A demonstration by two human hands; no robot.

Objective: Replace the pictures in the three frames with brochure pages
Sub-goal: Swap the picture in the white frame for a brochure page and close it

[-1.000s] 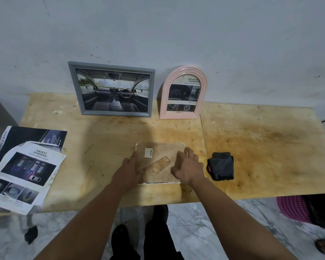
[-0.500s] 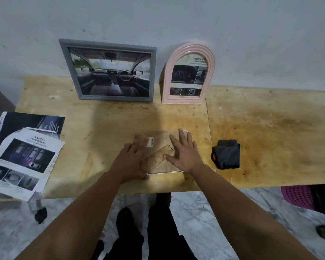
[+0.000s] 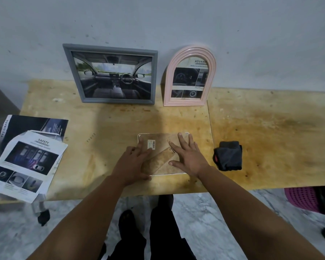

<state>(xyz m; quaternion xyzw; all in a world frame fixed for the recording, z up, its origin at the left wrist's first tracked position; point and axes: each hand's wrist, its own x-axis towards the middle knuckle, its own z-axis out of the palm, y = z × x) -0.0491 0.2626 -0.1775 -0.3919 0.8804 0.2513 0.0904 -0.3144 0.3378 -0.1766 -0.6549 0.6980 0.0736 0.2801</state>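
Note:
A third frame (image 3: pixel 162 139) lies face down near the table's front edge, its brown backing board and folded stand upward, with a small white label on it. My left hand (image 3: pixel 132 165) rests flat on its left side, fingers spread. My right hand (image 3: pixel 189 156) lies flat on its right side, fingers apart. A grey rectangular frame (image 3: pixel 111 75) with a car-interior page leans against the wall. Beside it stands a pink arched frame (image 3: pixel 190 76) holding a brochure page. Loose brochure pages (image 3: pixel 26 162) lie at the table's left end.
A folded dark cloth (image 3: pixel 228 155) lies right of the face-down frame. The wooden table (image 3: pixel 270 132) butts against a grey wall. A pink perforated basket (image 3: pixel 301 198) stands on the marble floor at lower right. My legs show under the table edge.
My head has shifted, so the scene sits differently in view. Both hands have stayed on the frame's back; my right hand's fingers have spread and slid slightly up the board.

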